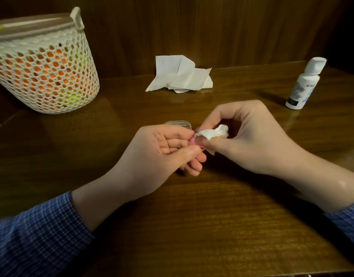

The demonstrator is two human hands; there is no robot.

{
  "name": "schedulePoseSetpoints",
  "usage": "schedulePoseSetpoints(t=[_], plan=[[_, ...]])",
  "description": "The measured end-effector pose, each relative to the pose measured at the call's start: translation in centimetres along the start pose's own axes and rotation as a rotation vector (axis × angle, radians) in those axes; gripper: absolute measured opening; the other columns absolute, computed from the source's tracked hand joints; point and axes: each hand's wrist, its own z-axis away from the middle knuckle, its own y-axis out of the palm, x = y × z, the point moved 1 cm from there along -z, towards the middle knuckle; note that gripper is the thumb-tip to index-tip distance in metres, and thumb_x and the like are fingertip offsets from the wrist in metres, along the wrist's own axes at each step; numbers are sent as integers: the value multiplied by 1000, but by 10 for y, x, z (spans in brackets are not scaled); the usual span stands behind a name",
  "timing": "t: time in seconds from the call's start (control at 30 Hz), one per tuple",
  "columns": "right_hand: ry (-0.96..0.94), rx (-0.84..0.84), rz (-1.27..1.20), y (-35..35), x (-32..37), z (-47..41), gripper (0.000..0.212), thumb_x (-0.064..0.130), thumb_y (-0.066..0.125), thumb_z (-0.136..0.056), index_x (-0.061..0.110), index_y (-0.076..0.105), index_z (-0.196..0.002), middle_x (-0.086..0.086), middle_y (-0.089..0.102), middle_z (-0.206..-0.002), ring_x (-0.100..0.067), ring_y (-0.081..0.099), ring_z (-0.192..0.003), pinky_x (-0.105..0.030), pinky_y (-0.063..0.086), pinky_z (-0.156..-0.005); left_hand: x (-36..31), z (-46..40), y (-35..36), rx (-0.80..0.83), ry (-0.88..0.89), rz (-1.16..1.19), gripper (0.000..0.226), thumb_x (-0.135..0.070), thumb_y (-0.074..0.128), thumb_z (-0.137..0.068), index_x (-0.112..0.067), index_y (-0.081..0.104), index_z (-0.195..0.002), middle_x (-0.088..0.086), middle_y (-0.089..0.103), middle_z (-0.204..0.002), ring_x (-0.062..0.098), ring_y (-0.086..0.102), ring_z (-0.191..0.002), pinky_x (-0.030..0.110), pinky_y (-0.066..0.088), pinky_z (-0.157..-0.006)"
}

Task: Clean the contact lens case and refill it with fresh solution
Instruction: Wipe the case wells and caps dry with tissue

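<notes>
Pink case piece [194, 141] sits pinched in the left hand [168, 148]; right hand's [250, 136] fingers [212, 143] press wadded tissue [212, 132] against it above the wooden bench [192, 216].

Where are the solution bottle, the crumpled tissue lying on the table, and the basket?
Solution bottle [301, 85]: head view, on the white body above the label.
Crumpled tissue [182, 74]: head view, on the middle fold, by the back wall.
Basket [46, 76]: head view, on the perforated side wall.

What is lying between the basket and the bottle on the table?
In the head view, a crumpled tissue lies between the basket and the bottle, on the table.
</notes>
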Motion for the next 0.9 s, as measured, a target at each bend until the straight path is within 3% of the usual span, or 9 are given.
schedulePoseSetpoints(t=[0.2, 0.37, 0.6, 0.73, 0.8, 0.9], plan=[[-92, -126, 191, 8, 3, 2, 8, 17, 82, -84, 21, 75, -87, 15, 71, -84, -7, 67, -83, -16, 53, -70, 1, -2, 1, -43, 9, 2, 24, -2, 64, -92, -14, 70, -112, 1, 79, -92, 16, 78, -77, 24, 63, -67], [39, -245, -52, -3, -7, -2, 10, 7, 79, -86, 11, 71, -91, 4, 72, -79, -2, 71, -69, -14, 51, -55, -1, -2, -15, -122, 57, -55, 24, -7, 64, -91, -20, 67, -111, -5, 78, -98, 13, 77, -82, 24, 63, -70], [142, -128, -46, 2, -19, -5, 8, 15, 79, -87, 16, 71, -91, 13, 74, -83, 0, 70, -73, -7, 48, -56, 1, 2, -43, -256, 30, 26, 31, 7, 72, -83, -12, 64, -106, 5, 79, -95, 21, 78, -85, 29, 64, -71], [177, -16, 15, 6, -23, -4, 9, 25, 80, -86, 24, 72, -89, 7, 75, -85, -7, 71, -79, -16, 54, -61, 3, 15, -47, -285, 48, -140, 31, -6, 78, -80, -20, 68, -105, 0, 76, -94, 17, 75, -85, 29, 64, -71], [199, 17, 25, 6, -25, -5, 8, 28, 80, -86, 28, 72, -89, 9, 75, -88, -6, 70, -82, -18, 54, -62, 6, 26, -47, -246, 51, -282, 29, -20, 78, -79, -28, 70, -105, -7, 72, -93, 18, 70, -82, 31, 62, -67], [213, 28, 33, 5, -27, -7, 7, 29, 79, -86, 31, 72, -87, 11, 73, -87, -2, 68, -81, -20, 50, -63, 11, 39, -43, -167, 35, -458, 30, -36, 75, -77, -35, 72, -107, -13, 68, -94, 13, 64, -86, 29, 56, -73]])
